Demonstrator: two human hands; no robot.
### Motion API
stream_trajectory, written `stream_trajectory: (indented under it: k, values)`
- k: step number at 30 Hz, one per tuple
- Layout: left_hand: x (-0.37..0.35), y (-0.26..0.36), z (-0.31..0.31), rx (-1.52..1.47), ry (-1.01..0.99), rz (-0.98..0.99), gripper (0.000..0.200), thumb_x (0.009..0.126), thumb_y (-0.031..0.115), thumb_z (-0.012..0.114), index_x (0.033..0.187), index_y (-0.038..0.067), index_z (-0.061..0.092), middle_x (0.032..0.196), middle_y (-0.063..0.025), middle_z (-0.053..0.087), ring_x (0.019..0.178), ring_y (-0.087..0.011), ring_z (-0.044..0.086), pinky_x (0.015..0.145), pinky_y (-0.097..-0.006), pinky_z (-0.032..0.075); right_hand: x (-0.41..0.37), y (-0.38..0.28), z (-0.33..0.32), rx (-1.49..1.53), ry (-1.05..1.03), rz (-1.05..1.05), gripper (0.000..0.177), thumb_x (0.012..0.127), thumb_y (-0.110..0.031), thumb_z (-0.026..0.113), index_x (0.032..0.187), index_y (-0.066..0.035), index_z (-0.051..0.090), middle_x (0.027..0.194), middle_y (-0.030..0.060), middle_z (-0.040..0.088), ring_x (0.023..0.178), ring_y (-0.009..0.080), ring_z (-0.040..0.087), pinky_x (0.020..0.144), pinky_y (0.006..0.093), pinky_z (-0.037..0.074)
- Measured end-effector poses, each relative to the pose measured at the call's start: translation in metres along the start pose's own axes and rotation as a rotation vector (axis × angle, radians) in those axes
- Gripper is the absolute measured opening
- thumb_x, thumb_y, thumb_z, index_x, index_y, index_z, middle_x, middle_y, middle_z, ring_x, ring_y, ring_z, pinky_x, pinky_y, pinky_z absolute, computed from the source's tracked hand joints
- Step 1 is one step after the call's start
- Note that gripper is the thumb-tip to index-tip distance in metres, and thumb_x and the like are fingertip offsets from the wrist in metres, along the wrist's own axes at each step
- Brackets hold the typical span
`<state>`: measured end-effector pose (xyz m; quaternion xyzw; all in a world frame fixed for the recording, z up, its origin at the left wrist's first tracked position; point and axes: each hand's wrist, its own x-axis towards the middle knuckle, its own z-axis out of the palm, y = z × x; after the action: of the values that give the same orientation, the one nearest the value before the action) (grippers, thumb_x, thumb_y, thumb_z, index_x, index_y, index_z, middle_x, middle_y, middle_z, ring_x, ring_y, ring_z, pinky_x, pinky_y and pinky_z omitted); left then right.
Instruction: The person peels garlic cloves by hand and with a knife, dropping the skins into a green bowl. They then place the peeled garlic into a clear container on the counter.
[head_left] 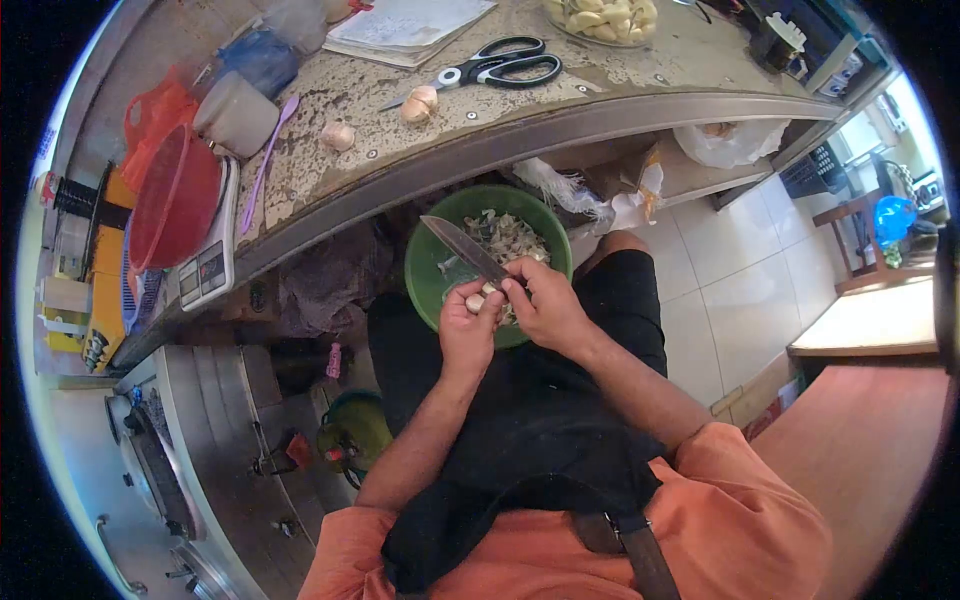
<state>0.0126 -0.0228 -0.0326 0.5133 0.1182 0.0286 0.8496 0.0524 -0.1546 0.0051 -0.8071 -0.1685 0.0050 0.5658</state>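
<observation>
My right hand (550, 308) is closed around the handle of a knife (462, 245), whose broad blade slants up to the left. Close beside it, my left hand (467, 330) pinches garlic cloves (474, 301) between thumb and fingers, near the heel of the blade. Both hands are over a green basin (424, 285) that sits at my lap. Papery garlic skins (512, 236) lie in the basin; the hands and knife hide part of them.
On the worktop (360, 100) lie two garlic bulbs (419, 104), scissors (500, 66), a purple spoon (268, 165), papers (405, 28) and a bowl of peeled garlic (605, 20). A red basin (178, 200) leans over a scale (211, 270). The worktop's edge runs just beyond the green basin.
</observation>
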Motion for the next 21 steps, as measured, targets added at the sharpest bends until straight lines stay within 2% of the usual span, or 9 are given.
stream_trajectory:
  k: [4, 7, 13, 16, 17, 20, 21]
  values:
    - [-0.001, -0.002, -0.001, 0.096, 0.002, 0.099, 0.025, 0.086, 0.004, 0.064, 0.108, 0.003, 0.051, 0.085, -0.0024, 0.058, 0.065, -0.006, 0.05, 0.054, -0.0194, 0.04, 0.0, -0.002, 0.0, -0.015, 0.024, 0.025, 0.015, 0.087, -0.011, 0.053, 0.096, 0.0, 0.055, 0.081, 0.0201, 0.061, 0.077, 0.0384, 0.06, 0.068, 0.0449, 0.046]
    - [-0.003, 0.002, 0.003, 0.099, 0.027, 0.101, 0.027, 0.086, 0.004, 0.064, 0.11, 0.003, 0.05, 0.087, -0.0027, 0.058, 0.066, -0.0058, 0.05, 0.055, -0.0192, 0.04, 0.0, 0.0, 0.003, -0.053, 0.078, -0.043, 0.012, 0.086, -0.007, 0.057, 0.095, 0.002, 0.054, 0.077, 0.0178, 0.061, 0.069, 0.031, 0.062, 0.063, 0.0363, 0.047]
    - [0.0, 0.003, 0.003, -0.013, -0.004, 0.06, 0.028, 0.086, 0.005, 0.064, 0.111, 0.003, 0.05, 0.088, -0.0025, 0.058, 0.067, -0.0062, 0.05, 0.056, -0.0191, 0.041, 0.001, -0.004, 0.0, -0.022, 0.119, -0.007, 0.012, 0.086, -0.007, 0.056, 0.095, 0.002, 0.055, 0.076, 0.016, 0.061, 0.068, 0.0276, 0.062, 0.062, 0.0349, 0.047]
    - [0.002, 0.003, -0.002, -0.007, -0.034, 0.02, 0.029, 0.086, 0.005, 0.065, 0.111, 0.003, 0.05, 0.087, -0.0023, 0.058, 0.066, -0.0066, 0.05, 0.056, -0.0196, 0.04, 0.0, 0.001, -0.001, 0.04, 0.075, 0.061, 0.017, 0.086, -0.01, 0.055, 0.099, 0.001, 0.055, 0.083, 0.0209, 0.063, 0.078, 0.0375, 0.062, 0.069, 0.0414, 0.048]
    - [0.002, 0.003, -0.003, 0.001, -0.04, 0.01, 0.029, 0.086, 0.005, 0.065, 0.111, 0.003, 0.051, 0.087, -0.0023, 0.058, 0.066, -0.0068, 0.05, 0.055, -0.0198, 0.04, 0.0, 0.0, -0.003, 0.062, 0.064, 0.068, 0.017, 0.086, -0.01, 0.055, 0.099, 0.001, 0.055, 0.083, 0.0209, 0.063, 0.078, 0.0376, 0.062, 0.069, 0.0415, 0.048]
    - [0.001, 0.004, -0.007, 0.019, -0.061, 0.033, 0.029, 0.085, 0.004, 0.065, 0.11, 0.001, 0.05, 0.097, -0.0047, 0.058, 0.086, -0.009, 0.056, 0.075, -0.0216, 0.048, 0.002, -0.007, -0.009, 0.079, 0.026, 0.065, 0.017, 0.086, -0.01, 0.055, 0.098, 0.001, 0.055, 0.083, 0.0207, 0.063, 0.077, 0.0379, 0.062, 0.069, 0.042, 0.049]
    - [0.001, 0.004, -0.007, 0.044, -0.065, 0.053, 0.029, 0.085, 0.003, 0.065, 0.11, 0.001, 0.05, 0.097, -0.0047, 0.058, 0.087, -0.0093, 0.056, 0.077, -0.0221, 0.048, 0.003, -0.009, -0.011, 0.052, 0.011, 0.048, 0.017, 0.086, -0.011, 0.055, 0.098, 0.001, 0.055, 0.082, 0.0206, 0.063, 0.077, 0.0379, 0.062, 0.069, 0.0422, 0.049]
